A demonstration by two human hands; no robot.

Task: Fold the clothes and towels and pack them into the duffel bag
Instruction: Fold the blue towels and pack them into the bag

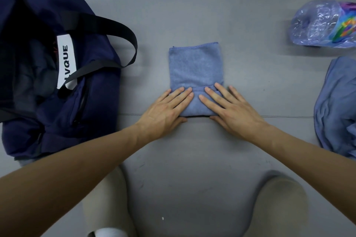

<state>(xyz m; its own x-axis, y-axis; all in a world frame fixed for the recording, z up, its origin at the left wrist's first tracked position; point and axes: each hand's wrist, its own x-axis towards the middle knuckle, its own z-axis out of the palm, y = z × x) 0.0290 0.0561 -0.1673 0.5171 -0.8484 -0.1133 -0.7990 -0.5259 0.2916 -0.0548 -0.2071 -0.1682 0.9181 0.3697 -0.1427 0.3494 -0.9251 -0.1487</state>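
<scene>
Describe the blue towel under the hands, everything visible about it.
The towel is light blue, soft terry or microfibre by its look, with a stitched hem along its far edge. It lies flat on the grey floor, folded into a narrow rectangle, its near end doubled over into a thicker fold. The left hand and right hand press flat on that near fold, fingers pointing away. It sits between the duffel bag and another blue cloth, touching neither.
</scene>
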